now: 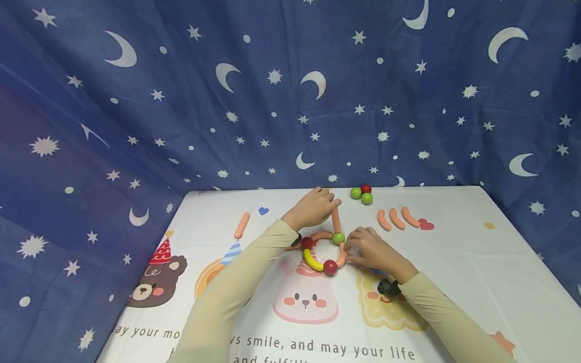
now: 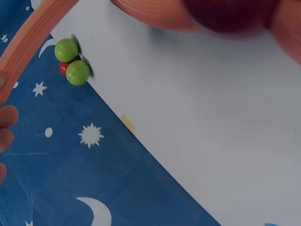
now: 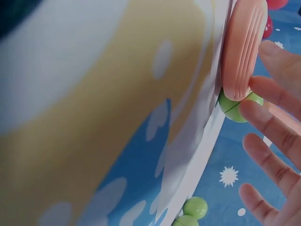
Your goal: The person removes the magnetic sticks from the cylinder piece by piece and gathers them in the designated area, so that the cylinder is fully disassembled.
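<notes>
On the table lies a ring of curved sausage-like orange rods, one yellow rod (image 1: 312,260) and balls. A green ball (image 1: 338,238) sits at its upper right, a red ball (image 1: 330,267) at the bottom and a dark red ball (image 1: 307,243) at the left. My left hand (image 1: 314,205) pinches the upper part of an orange rod (image 1: 336,220), which rises from the green ball. My right hand (image 1: 374,252) is at the ring's right side, its fingers spread loosely beside another orange rod (image 3: 242,52); its fingertips are right by that rod's end and the green ball.
Two green balls and a red ball (image 1: 365,188) cluster at the table's back edge. Several orange rods (image 1: 397,219) lie in a row at the right, and a single orange rod (image 1: 242,225) at the left. A starry blue curtain (image 1: 290,101) hangs behind the printed white tablecloth (image 1: 476,242).
</notes>
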